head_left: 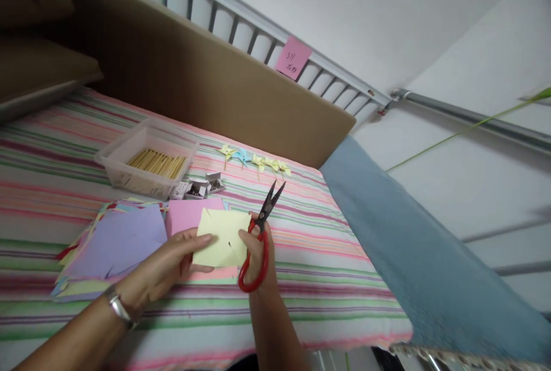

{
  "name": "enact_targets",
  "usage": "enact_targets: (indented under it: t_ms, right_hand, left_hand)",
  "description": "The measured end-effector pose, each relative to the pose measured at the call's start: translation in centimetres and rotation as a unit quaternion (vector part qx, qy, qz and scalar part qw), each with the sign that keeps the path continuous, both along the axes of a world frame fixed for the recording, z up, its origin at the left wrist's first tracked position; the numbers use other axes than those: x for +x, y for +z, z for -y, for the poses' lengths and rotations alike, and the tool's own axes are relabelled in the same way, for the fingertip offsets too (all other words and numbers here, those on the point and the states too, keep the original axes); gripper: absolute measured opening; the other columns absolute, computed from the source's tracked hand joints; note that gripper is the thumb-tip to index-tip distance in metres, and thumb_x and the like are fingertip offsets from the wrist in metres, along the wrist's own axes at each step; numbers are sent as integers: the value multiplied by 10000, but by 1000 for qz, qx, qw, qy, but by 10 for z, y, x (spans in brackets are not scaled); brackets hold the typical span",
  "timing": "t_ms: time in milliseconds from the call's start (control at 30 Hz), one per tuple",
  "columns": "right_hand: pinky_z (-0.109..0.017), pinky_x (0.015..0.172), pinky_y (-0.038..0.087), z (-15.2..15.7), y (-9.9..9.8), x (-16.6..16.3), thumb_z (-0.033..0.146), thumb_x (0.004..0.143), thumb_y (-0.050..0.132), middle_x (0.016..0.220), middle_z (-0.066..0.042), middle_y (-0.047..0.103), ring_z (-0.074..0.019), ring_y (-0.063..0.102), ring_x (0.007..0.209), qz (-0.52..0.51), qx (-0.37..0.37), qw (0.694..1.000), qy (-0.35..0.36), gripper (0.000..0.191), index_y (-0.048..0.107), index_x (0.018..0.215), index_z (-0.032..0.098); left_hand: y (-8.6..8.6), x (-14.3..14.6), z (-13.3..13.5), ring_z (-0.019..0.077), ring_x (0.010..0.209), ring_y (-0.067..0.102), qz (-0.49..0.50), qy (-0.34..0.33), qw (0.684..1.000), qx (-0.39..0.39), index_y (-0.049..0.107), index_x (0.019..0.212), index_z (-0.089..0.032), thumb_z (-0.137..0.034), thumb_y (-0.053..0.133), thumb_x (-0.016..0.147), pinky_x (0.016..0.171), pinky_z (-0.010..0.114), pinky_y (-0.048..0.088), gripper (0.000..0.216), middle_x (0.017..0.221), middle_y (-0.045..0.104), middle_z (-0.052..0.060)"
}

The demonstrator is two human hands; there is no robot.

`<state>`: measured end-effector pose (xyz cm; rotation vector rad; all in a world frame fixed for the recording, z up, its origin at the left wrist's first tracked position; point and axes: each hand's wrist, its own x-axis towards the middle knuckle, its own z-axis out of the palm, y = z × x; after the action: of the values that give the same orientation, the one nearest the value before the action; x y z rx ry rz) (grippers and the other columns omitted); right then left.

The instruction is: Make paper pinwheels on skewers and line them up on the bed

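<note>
A pale yellow square of paper [221,239] with a small dark mark near its middle is held up between both hands. My left hand [185,250] pinches its left edge, thumb on top. On the other side, my right hand [260,250] grips red-handled scissors [264,216], blades parted and pointing away, while its thumb presses the paper's right edge. Beneath the hands lie a stack of pink paper [189,213] and, further left, a pile of coloured sheets with a purple one [123,242] on top.
A clear plastic box [146,184] holds many thin wooden sticks [157,164]. Small open boxes of dark pins [197,188] stand beside it. Several small paper pinwheels [243,157] lie along the back. A cardboard panel [206,89] borders the striped cloth [318,256].
</note>
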<state>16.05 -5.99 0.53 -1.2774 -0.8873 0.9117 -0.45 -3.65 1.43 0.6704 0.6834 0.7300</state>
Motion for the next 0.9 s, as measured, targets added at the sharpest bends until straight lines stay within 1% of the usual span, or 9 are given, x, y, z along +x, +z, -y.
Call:
enact_targets:
  t_ms: [100, 167, 233, 333, 467, 533, 600, 733, 900]
  right_hand:
    - [-245, 633, 420, -2, -5, -8, 322, 719, 602, 770, 33, 475, -125, 497, 679, 15, 15, 999, -41, 416, 512, 1112, 216]
    - [-237, 627, 429, -2, -6, -13, 314, 720, 605, 790, 26, 484, -122, 504, 687, 26, 19, 999, -36, 406, 514, 1103, 217]
    - [-225, 553, 421, -1, -6, -18, 326, 725, 603, 794, 21, 490, -111, 494, 627, 28, 5, 1000, -2, 402, 513, 1100, 214]
    - [-216, 440, 372, 2, -8, -20, 339, 723, 606, 757, 20, 519, -96, 452, 507, 43, -44, 996, 71, 429, 502, 1116, 201]
    - [-244, 551, 434, 15, -8, -23, 293, 712, 633, 724, -3, 594, -131, 528, 590, 123, -82, 973, 178, 395, 536, 1075, 172]
    - [-242, 579, 431, 22, -7, -25, 293, 744, 616, 711, 1, 585, -130, 532, 612, 151, -101, 952, 247, 336, 570, 1052, 169]
    - [-224, 532, 396, 29, -6, -26, 309, 759, 603, 658, 20, 540, -114, 490, 562, 176, -120, 933, 291, 307, 605, 1031, 167]
    - [-209, 466, 319, 35, -2, -28, 358, 760, 594, 586, 49, 440, -93, 387, 491, 210, -138, 917, 309, 321, 637, 1016, 168]
    - [-213, 492, 302, 35, 11, -31, 316, 731, 615, 588, 45, 402, -104, 359, 541, 256, -155, 900, 318, 288, 667, 974, 171]
  left_hand:
    - [-4, 13, 9, 225, 923, 658, 1, 21, 1000, -10, 698, 973, -195, -308, 733, 703, 744, 305, 545, 294, 1029, 718, 75]
    - [-7, 16, 10, 232, 925, 662, -17, 49, 999, -16, 683, 1028, -191, -319, 737, 692, 723, 294, 540, 364, 1036, 721, 83]
    - [-7, 11, 3, 235, 884, 673, -51, 84, 995, -9, 686, 1026, -177, -332, 747, 668, 670, 275, 528, 394, 990, 735, 88]
    - [-4, -12, -15, 213, 738, 680, -107, 147, 983, 33, 711, 924, -138, -325, 770, 624, 569, 243, 487, 358, 844, 751, 89]
    - [7, -52, -38, 198, 653, 666, -131, 190, 972, 48, 706, 868, -131, -276, 793, 581, 520, 246, 472, 333, 787, 746, 84]
    - [14, -67, -43, 211, 647, 667, -128, 196, 971, 47, 699, 875, -119, -269, 793, 576, 525, 267, 488, 348, 796, 742, 99]
    - [23, -76, -44, 226, 616, 664, -125, 187, 973, 46, 696, 899, -110, -290, 787, 577, 516, 293, 497, 379, 781, 738, 114]
    - [34, -82, -41, 225, 549, 648, -121, 167, 978, 39, 702, 900, -126, -308, 787, 565, 475, 298, 483, 391, 732, 731, 98]
    - [33, -82, -40, 224, 530, 638, -120, 159, 979, 33, 701, 883, -110, -319, 783, 572, 473, 307, 484, 384, 707, 725, 104]
